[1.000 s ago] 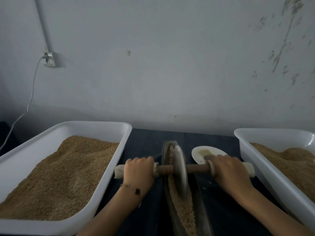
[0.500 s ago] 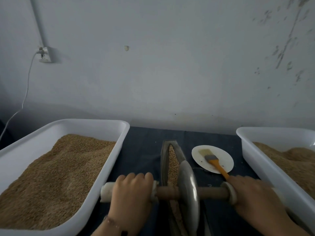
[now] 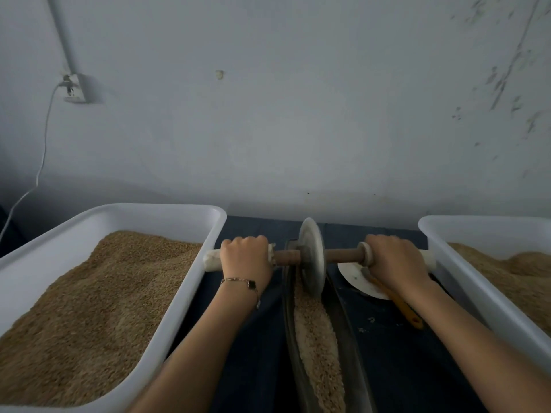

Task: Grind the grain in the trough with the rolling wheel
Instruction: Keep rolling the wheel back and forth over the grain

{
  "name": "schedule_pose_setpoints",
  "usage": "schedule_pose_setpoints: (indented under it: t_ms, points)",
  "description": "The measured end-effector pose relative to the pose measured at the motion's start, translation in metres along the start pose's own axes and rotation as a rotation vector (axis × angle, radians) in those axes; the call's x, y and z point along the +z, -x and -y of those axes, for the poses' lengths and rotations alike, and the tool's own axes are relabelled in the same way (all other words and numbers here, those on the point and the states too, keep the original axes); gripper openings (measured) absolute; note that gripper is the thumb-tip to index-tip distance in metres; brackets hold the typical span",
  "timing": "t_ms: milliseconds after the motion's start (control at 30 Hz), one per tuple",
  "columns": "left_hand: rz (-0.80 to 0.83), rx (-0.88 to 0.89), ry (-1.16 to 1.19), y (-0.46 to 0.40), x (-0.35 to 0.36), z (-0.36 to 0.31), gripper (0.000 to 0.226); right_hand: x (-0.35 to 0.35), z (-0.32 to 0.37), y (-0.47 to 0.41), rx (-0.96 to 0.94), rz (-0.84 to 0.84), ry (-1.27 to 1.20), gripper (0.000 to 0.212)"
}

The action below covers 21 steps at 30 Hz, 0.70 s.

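- Left hand point(image 3: 247, 259): fingers curled round the axle handle point(image 3: 212, 259); right hand point(image 3: 395, 260) likewise
- Rolling wheel point(image 3: 311, 257): upright at far end of trough point(image 3: 347, 338); grain point(image 3: 317, 335) inside

The rolling wheel point(image 3: 311, 257) is now pushed to the trough's point(image 3: 351, 338) far end, carried forward by both hands; crushed grain point(image 3: 316, 338) is left exposed behind them.
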<state>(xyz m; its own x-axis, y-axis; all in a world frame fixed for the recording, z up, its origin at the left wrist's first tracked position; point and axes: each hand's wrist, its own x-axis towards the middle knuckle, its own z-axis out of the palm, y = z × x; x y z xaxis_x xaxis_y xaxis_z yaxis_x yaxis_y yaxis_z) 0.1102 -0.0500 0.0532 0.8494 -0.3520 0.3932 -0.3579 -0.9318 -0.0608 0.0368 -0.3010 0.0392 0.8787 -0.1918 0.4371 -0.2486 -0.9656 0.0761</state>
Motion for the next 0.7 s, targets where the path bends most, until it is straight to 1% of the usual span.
schedule_pose_setpoints:
  t_ms: [67,100,200,300,367,467,533,567,600,667,700]
  points:
    - [0.004,0.030,0.003,0.012,0.002,0.002,0.014,-0.001,0.003,0.013,-0.008,-0.030,0.050,0.012]
    - [0.021,0.054,0.015,0.020,0.001,0.003,0.014,-0.003,0.005,0.023,-0.027,-0.057,0.065,0.015]
    - [0.109,0.126,0.085,0.051,-0.008,0.006,0.015,-0.016,0.006,0.065,-0.097,-0.146,-0.030,0.033]
    - [0.166,0.210,0.107,0.088,-0.025,0.009,0.013,-0.032,0.005,0.111,-0.143,-0.066,-0.078,0.052]
    - [0.195,0.251,0.101,0.109,-0.040,0.009,0.015,-0.051,0.003,0.127,-0.230,0.000,-0.106,0.061]
    - [0.234,0.288,0.101,0.128,-0.057,0.007,0.011,-0.073,0.005,0.138,-0.350,0.020,-0.093,0.056]
    - [0.240,0.296,0.103,0.132,-0.061,0.005,0.012,-0.081,0.015,0.137,-0.360,0.106,-0.104,0.053]
    - [0.240,0.295,0.099,0.131,-0.061,0.004,0.013,-0.079,0.019,0.135,-0.341,0.156,-0.078,0.048]
    - [0.238,0.288,0.099,0.129,-0.059,0.004,0.013,-0.073,0.020,0.132,-0.339,0.167,-0.049,0.040]
    - [0.235,0.265,0.103,0.119,-0.052,0.003,0.015,-0.062,0.021,0.119,-0.237,0.295,-0.091,0.028]
    - [0.230,0.252,0.105,0.112,-0.046,0.002,0.015,-0.056,0.022,0.109,-0.195,0.310,-0.124,0.025]
